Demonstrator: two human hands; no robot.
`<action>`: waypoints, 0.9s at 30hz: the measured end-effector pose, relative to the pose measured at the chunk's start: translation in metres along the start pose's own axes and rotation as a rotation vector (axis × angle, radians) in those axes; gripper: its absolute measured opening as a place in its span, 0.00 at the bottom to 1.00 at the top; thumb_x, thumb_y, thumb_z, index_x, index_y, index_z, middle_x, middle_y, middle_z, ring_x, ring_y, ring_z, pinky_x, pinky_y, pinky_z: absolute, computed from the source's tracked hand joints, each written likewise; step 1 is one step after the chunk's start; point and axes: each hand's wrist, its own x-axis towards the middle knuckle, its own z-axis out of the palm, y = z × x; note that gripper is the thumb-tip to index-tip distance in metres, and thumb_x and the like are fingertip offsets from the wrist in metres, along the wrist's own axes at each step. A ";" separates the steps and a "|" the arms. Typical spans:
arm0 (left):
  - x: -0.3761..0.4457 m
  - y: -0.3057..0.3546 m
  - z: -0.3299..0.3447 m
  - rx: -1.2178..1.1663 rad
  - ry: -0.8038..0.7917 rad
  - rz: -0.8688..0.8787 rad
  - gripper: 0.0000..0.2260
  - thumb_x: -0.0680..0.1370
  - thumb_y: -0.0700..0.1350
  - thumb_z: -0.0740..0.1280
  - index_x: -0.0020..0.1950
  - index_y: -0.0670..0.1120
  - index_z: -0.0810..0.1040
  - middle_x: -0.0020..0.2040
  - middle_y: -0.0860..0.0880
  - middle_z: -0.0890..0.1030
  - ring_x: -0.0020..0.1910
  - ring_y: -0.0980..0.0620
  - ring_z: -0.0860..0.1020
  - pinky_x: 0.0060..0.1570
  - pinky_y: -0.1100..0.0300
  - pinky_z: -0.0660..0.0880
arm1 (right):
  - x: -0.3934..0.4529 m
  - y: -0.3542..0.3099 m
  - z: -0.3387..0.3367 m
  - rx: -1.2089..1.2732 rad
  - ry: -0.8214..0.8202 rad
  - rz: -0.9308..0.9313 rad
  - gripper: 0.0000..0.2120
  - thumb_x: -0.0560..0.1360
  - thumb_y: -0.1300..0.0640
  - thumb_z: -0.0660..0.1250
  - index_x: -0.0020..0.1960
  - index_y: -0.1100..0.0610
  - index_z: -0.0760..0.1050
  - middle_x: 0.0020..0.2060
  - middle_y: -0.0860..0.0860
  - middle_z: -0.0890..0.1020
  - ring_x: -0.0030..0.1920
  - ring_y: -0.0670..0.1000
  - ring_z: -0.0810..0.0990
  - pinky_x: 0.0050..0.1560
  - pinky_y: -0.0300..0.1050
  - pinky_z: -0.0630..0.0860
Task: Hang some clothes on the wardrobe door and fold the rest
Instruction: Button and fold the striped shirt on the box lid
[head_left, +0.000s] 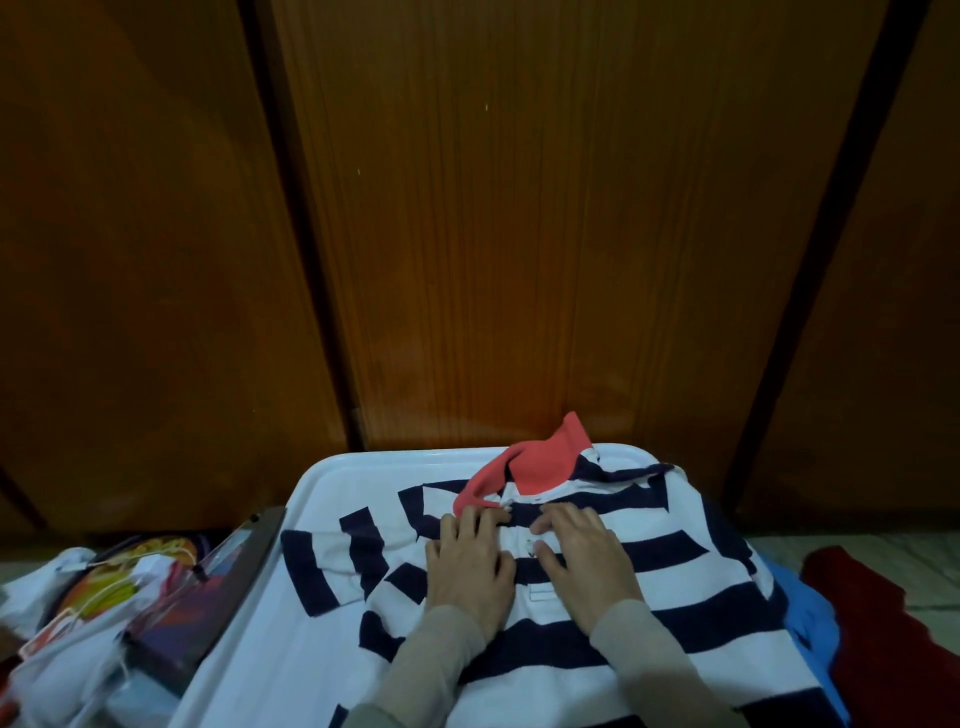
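Landmark: white table (332, 483), standing against the wardrobe doors (519, 234).
Polo shirt (691, 603): navy-and-white stripes, coral collar (540, 467); lies face up on the table, collar at the far edge by the doors.
Long axis: collar to hem, running from the doors toward the person.
Left hand (470, 564): flat on the chest just left of the placket (519, 535), fingers straight, gripping nothing.
Right hand (584, 558): flat just right of the placket, fingers spread, gripping nothing.
Sleeve (332, 566): splayed leftward on the table; left hand nearer.
Judgement: shirt smoothed; folding likely starts with the sleeve.
Off table: blue garment (810, 618) and red cloth (883, 639) right, bags (104, 597) left.
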 end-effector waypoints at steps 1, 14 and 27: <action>0.001 -0.001 -0.001 -0.038 0.005 -0.005 0.17 0.80 0.47 0.56 0.68 0.54 0.63 0.66 0.55 0.64 0.62 0.52 0.63 0.61 0.58 0.62 | -0.001 -0.001 0.000 0.009 0.012 0.015 0.10 0.80 0.53 0.57 0.60 0.48 0.68 0.60 0.42 0.72 0.60 0.44 0.67 0.59 0.37 0.65; 0.035 0.003 -0.012 -0.224 0.034 -0.154 0.07 0.80 0.46 0.62 0.58 0.50 0.72 0.54 0.51 0.78 0.52 0.51 0.77 0.47 0.61 0.70 | 0.054 0.001 -0.006 -0.160 -0.207 0.103 0.17 0.79 0.57 0.56 0.68 0.51 0.64 0.61 0.54 0.72 0.60 0.58 0.74 0.56 0.51 0.72; 0.034 0.001 -0.005 -0.243 0.158 -0.143 0.03 0.80 0.49 0.61 0.48 0.51 0.71 0.48 0.53 0.77 0.43 0.56 0.72 0.40 0.64 0.65 | 0.043 0.007 -0.001 -0.127 -0.068 -0.051 0.13 0.80 0.51 0.53 0.62 0.45 0.68 0.55 0.48 0.75 0.53 0.52 0.76 0.46 0.45 0.69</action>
